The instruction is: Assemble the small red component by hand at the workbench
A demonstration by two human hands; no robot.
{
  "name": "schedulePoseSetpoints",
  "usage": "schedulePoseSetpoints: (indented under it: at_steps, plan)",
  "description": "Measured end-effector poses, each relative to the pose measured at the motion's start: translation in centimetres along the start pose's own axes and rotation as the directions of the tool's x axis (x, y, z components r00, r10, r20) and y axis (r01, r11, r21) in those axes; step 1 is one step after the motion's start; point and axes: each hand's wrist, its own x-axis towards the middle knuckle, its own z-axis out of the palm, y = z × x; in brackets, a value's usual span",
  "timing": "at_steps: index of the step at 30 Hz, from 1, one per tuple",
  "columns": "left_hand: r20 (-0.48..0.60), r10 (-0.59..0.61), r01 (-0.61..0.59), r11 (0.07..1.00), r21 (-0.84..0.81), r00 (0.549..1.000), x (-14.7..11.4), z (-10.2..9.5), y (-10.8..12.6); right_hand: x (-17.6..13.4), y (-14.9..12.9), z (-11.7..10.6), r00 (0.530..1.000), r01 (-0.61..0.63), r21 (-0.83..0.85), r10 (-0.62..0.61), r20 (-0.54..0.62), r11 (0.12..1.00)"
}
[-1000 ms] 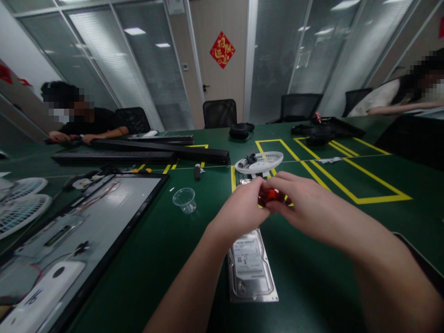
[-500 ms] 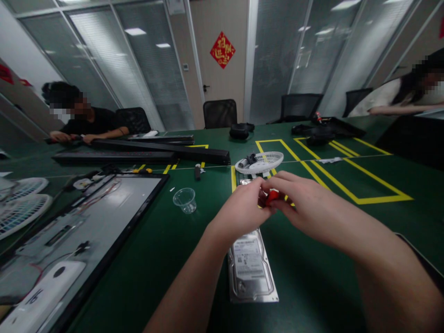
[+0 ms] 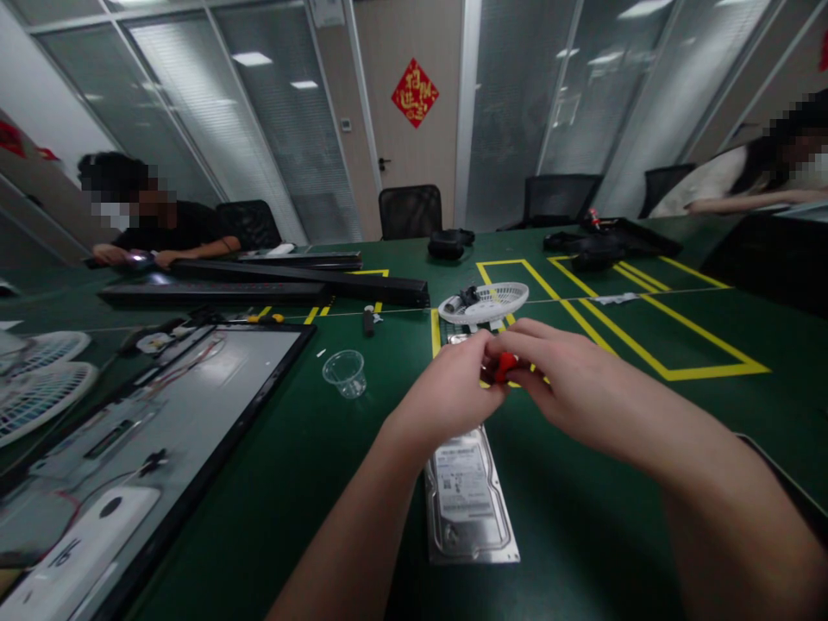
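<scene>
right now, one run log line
left hand: beside red object | right hand: gripping red object | table: hard drive, clear cup

We've got clear cup [image 3: 345,375] left of centre, black bars [image 3: 310,279] mid-left, red sign [image 3: 415,93] on door [image 3: 423,159], top centre.

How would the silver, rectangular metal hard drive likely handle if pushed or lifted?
The hard drive looks stiff and probably heavy for its size, being cased in metal. Its shiny surface may be slippery. Lying flat on the green table, it would likely slide rather than roll or tip.
</scene>
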Motion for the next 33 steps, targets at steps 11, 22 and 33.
schedulePoseSetpoints:
  at_steps: [11, 22, 33]
  plan:
    - [0.041, -0.007, 0.004, 0.998, 0.057, 0.999, 0.07, 0.00, 0.08, 0.05, 0.24, -0.01, 0.999, -0.036, -0.044, 0.036, -0.010, 0.998]
    - [0.023, 0.006, -0.007, 0.999, 0.053, 1.000, 0.00, -0.05, 0.34, 0.20, 0.23, 0.05, 0.999, -0.038, -0.044, 0.037, -0.021, 0.998]
    - [0.012, -0.002, 0.002, 1.000, 0.024, 1.000, -0.04, -0.03, 0.45, 0.07, 0.41, 0.19, 1.000, -0.010, -0.053, 0.009, -0.008, 0.999]
